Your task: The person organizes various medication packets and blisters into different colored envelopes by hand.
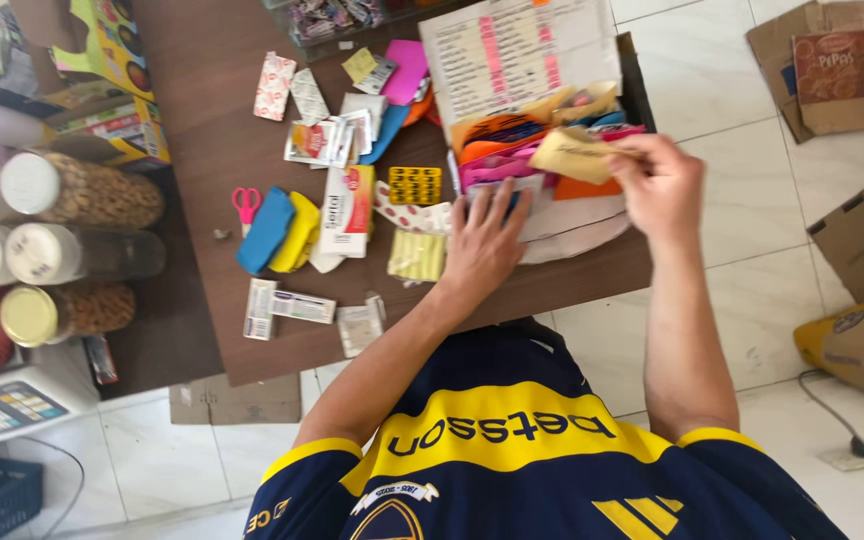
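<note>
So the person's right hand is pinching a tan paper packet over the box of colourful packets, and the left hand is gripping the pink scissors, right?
Not quite. In the head view the left hand rests flat on the packets at the box's front edge; the pink scissors lie untouched on the table. The right hand does pinch the tan packet.

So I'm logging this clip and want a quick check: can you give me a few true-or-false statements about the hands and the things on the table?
1. The right hand pinches a yellowish packet. True.
2. The left hand holds the scissors. False: it lies flat on the stack of envelopes; the scissors lie apart, untouched.
3. The scissors have red handles. True.
4. The jars stand upright on the table. False: they lie on their sides, lids toward the camera's left.
5. A blue pouch lies beside a yellow one. True.
</note>
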